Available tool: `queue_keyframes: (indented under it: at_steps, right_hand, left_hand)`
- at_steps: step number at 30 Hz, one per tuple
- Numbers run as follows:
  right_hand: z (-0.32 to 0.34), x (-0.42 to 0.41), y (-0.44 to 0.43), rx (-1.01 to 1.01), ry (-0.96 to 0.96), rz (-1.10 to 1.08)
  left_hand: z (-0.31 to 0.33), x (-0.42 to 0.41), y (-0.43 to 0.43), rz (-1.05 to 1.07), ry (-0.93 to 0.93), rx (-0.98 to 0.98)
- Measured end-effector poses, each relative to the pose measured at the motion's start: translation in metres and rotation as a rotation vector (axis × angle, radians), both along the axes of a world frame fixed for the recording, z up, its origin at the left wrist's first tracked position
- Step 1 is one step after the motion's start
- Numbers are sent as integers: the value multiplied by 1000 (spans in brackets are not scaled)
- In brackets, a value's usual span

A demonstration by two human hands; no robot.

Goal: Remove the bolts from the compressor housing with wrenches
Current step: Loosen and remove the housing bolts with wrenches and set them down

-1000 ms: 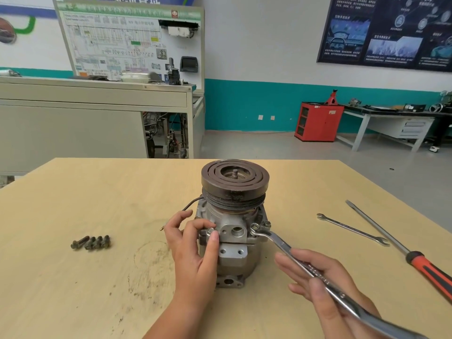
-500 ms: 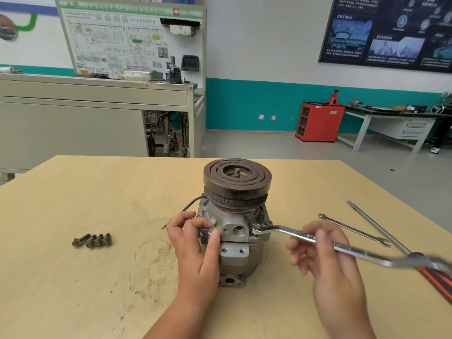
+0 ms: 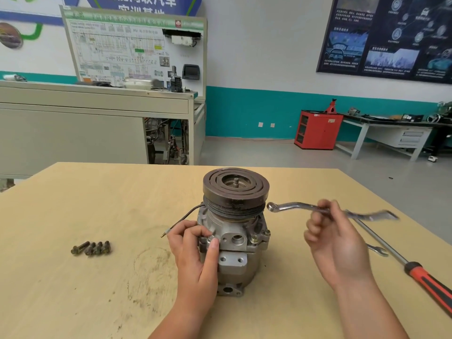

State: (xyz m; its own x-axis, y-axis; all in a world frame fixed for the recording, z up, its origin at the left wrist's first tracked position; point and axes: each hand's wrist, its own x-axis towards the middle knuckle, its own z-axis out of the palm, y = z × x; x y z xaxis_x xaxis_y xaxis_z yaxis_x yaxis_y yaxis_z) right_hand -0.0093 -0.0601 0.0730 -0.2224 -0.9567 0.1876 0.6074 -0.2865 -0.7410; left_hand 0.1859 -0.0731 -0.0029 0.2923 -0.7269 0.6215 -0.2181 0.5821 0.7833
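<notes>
The grey compressor (image 3: 236, 241) stands upright on the wooden table (image 3: 73, 289), its dark grooved pulley on top. My left hand (image 3: 195, 255) grips the left side of its housing, thumb over a bolt boss. My right hand (image 3: 335, 238) pinches a silver ring wrench (image 3: 293, 207) in the air to the right of the pulley, its ring end clear of the housing. One bolt (image 3: 254, 239) sits in the housing's right flange. Several removed bolts (image 3: 91, 248) lie in a row at the left.
A second slim wrench (image 3: 376, 249) and a long screwdriver with a red and black handle (image 3: 425, 280) lie on the table at the right. A thin black wire (image 3: 181, 220) trails from the compressor to the left. Workbenches and a red cabinet stand beyond.
My right hand swung the wrench round on the right flange bolt, then lifted it off and up beside the pulley. My left hand stayed on the housing.
</notes>
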Motion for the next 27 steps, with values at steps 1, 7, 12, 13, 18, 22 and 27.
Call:
queue_keyframes:
  at_steps: [1,7,12,13,18,22,27]
  right_hand:
    - [-3,1,15,-4,87,-42]
    - [-27,38,73,-54,322,-308]
    - [-37,57,81,-145,483,-329]
    - [-38,56,80,-151,519,-322]
    - [-42,59,75,-176,671,-362]
    - [-33,60,73,-143,700,-419]
    - [-30,53,64,-146,652,-411]
  left_hand:
    - [0,0,0,1,0,0]
    - [2,2,2,-3,-5,-8]
    - [5,4,5,-80,-39,-64]
    - [5,4,6,-103,-46,-69]
    - [2,3,4,-121,-58,-57]
    - [1,3,3,-118,-63,-46]
    - [0,2,2,-110,-77,-2]
